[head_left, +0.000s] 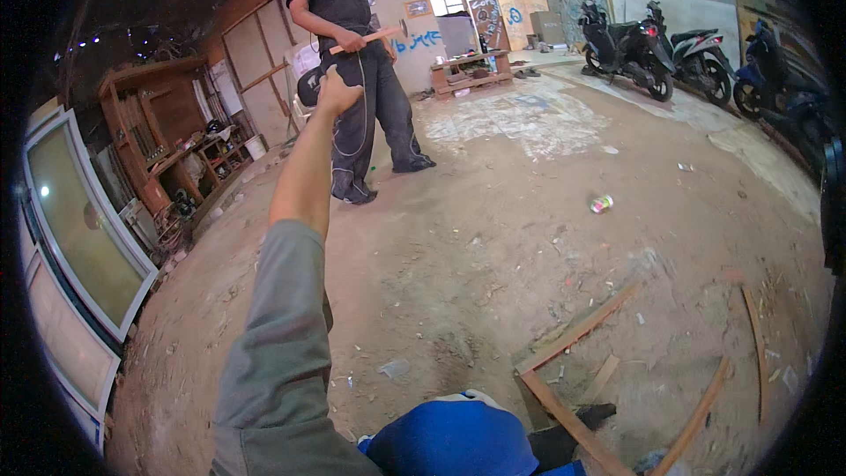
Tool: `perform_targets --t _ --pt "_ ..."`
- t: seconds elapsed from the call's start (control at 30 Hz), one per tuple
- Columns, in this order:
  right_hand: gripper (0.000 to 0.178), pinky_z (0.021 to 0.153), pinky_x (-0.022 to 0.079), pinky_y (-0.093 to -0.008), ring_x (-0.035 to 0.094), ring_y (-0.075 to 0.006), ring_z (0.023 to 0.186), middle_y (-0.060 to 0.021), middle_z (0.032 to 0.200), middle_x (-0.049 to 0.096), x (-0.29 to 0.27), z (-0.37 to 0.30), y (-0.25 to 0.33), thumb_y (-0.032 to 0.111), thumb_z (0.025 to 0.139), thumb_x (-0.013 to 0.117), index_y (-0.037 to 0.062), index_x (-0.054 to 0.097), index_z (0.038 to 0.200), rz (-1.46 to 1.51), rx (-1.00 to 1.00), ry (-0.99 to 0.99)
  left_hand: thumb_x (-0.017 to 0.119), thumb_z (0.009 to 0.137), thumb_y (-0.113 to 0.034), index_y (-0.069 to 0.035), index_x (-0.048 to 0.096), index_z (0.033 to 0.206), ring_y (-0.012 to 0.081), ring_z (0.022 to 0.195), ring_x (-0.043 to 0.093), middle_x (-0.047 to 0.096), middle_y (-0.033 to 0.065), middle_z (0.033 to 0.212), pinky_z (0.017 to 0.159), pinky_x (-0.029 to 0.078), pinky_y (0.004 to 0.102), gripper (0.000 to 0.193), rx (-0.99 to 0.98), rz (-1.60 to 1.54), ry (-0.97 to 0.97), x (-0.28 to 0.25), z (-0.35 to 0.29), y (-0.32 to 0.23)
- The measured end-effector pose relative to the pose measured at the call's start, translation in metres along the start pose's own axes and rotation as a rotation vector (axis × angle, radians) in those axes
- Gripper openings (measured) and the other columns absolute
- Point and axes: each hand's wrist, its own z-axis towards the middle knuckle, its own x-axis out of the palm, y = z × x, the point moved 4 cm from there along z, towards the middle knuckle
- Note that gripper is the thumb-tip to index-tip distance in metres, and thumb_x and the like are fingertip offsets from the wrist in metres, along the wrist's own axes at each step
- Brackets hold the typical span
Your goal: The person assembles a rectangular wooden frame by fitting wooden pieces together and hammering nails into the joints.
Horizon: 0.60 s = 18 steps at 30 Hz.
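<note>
My left hand (pixel 339 94) reaches far forward on a grey-sleeved arm (pixel 286 326). Its thumb sticks out to the right and a finger stretches upward; the other fingers are hard to make out. No held thing shows in it. A black rounded thing (pixel 309 86) appears just left of the hand; whether they touch, I cannot tell. Beyond the hand stands a person (pixel 330 0) in dark clothes, gripping a hammer (pixel 374 36) by its light wooden handle. A pale cord (pixel 362 123) hangs along the person's trousers. My right hand is out of view.
A blue rounded, cloth-like shape (pixel 449 436) fills the bottom edge. Wooden strips (pixel 577 330) lie on the dirt floor at lower right, with a can (pixel 601 204) farther off. Glass-paned frames (pixel 84 211) and a wooden shelf (pixel 189 154) line the left; motorbikes (pixel 630 44) stand at far right.
</note>
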Motion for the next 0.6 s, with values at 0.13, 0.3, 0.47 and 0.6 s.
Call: perform_targets --t 0.13,0.3,0.47,0.6 --pt "0.046 0.11 0.045 -0.0432 0.053 -0.0317 0.126 -0.0199 0.141 0.054 -0.059 0.025 -0.005 0.028 0.104 0.052 0.0042 0.05 0.144 0.372 0.324 0.603 0.077 0.072 -0.032 0.002 0.022 0.154 0.0461 0.138 0.042 0.037 0.0342 0.15 0.115 0.038 0.0449 0.105 0.125 0.018 0.081 0.024 -0.006 -0.058" --pt "0.047 0.117 0.035 -0.047 0.05 -0.0334 0.131 -0.0208 0.142 0.053 0.024 -0.012 0.003 0.023 0.104 0.051 0.0007 0.046 0.146 0.071 0.176 0.148 0.076 0.072 -0.031 -0.001 0.02 0.155 0.0493 0.133 0.046 0.037 0.0351 0.148 0.112 0.041 0.0471 0.105 0.291 0.126 0.068 0.042 0.003 -0.096" --pt "0.043 0.112 0.041 -0.0486 0.055 -0.0371 0.125 -0.0225 0.14 0.055 0.021 -0.014 0.011 0.019 0.102 0.056 0.0014 0.053 0.141 -0.123 0.027 -0.119 0.075 0.078 -0.031 -0.003 0.018 0.156 0.0483 0.132 0.049 0.034 0.0323 0.151 0.11 0.044 0.0472 0.101 0.315 0.208 0.154 0.047 -0.025 -0.149" --pt "0.034 0.1 0.05 -0.0459 0.061 -0.0367 0.118 -0.0236 0.13 0.062 0.025 -0.013 0.019 0.015 0.095 0.068 0.0021 0.065 0.127 -0.843 -0.443 -0.051 0.075 0.078 -0.032 -0.005 0.018 0.157 0.0468 0.133 0.049 0.034 0.0306 0.153 0.111 0.043 0.0484 0.101 0.333 0.196 0.16 0.053 -0.024 -0.162"
